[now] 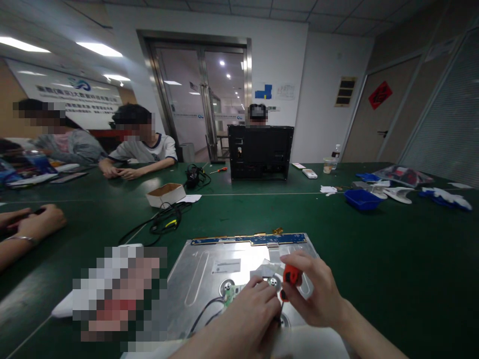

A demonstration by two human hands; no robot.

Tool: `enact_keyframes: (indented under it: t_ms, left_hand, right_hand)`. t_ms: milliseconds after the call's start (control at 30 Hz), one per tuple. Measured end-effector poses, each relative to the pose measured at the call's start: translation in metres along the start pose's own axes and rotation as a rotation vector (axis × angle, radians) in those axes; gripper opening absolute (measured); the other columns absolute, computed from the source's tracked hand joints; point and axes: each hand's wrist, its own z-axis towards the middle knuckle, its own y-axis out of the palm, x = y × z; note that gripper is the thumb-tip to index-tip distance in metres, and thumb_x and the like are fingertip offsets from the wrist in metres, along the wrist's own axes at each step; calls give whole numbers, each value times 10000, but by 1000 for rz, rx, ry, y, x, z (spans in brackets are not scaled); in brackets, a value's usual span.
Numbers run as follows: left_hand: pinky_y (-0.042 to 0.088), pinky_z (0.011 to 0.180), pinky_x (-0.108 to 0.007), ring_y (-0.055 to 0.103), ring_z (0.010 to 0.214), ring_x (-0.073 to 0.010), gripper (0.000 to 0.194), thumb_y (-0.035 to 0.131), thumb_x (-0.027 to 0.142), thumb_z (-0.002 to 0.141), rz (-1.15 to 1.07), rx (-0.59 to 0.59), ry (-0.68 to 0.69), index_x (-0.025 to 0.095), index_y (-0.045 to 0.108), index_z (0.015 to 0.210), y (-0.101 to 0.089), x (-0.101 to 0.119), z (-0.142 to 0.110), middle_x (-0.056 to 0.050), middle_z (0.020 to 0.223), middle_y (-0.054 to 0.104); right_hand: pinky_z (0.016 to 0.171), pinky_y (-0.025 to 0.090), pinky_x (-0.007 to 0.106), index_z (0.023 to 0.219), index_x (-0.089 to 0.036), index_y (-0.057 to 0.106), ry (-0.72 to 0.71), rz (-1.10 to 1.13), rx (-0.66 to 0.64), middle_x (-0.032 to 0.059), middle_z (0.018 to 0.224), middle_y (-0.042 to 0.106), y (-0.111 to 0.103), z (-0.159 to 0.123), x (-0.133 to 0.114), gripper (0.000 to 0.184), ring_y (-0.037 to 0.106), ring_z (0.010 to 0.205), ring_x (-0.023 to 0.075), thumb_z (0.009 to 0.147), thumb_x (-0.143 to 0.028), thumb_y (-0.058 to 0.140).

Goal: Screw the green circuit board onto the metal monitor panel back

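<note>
A silver metal display panel (202, 264) lies on the table in front of me, with a blue circuit strip (258, 240) along its far edge. My right hand (322, 286) grips the red and black handle of a screwdriver (292, 275), its shaft slanting down toward the panel near a round metal fitting (285, 320). Beside the shaft, my left hand (254, 304) has its fingers curled low over the panel; what they pinch is hidden. A small green circuit board (231, 294) with black cables (205, 311) shows partly under my left hand.
Across the green table (374, 259) stands a black monitor housing (261, 152). An open cardboard box (165, 195) and black cables (164, 219) lie to the left, a blue tray (362, 199) and gloves (447, 198) to the right. Other people sit at the left and far side.
</note>
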Motion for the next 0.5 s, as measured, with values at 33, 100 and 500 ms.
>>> enact_keyframes:
  t_ms: [33,100,500]
  left_hand:
    - [406,953,-453,573,967,-266,241,583,170,770,-2,0,2,202,592,1009,0,0,0,-78,1040,643]
    - [405,956,-456,577,958,-261,194,573,158,777,-1,4,-2,202,593,965,-1,1,0,-74,1029,645]
    - [404,953,-446,576,954,-256,163,566,175,804,33,28,7,199,584,964,4,-2,-1,-75,1023,644]
  right_hand:
    - [458,420,227,1230,-220,471,-8,-17,9,-10,759,608,1,0,0,312,533,536,129,922,-188,507]
    - [448,407,229,1208,-229,476,-20,-44,5,-28,715,601,2,0,1,254,519,504,124,961,-271,518]
    - [515,458,251,1271,-179,476,5,18,-32,35,832,632,-2,0,1,369,582,622,148,905,-148,444]
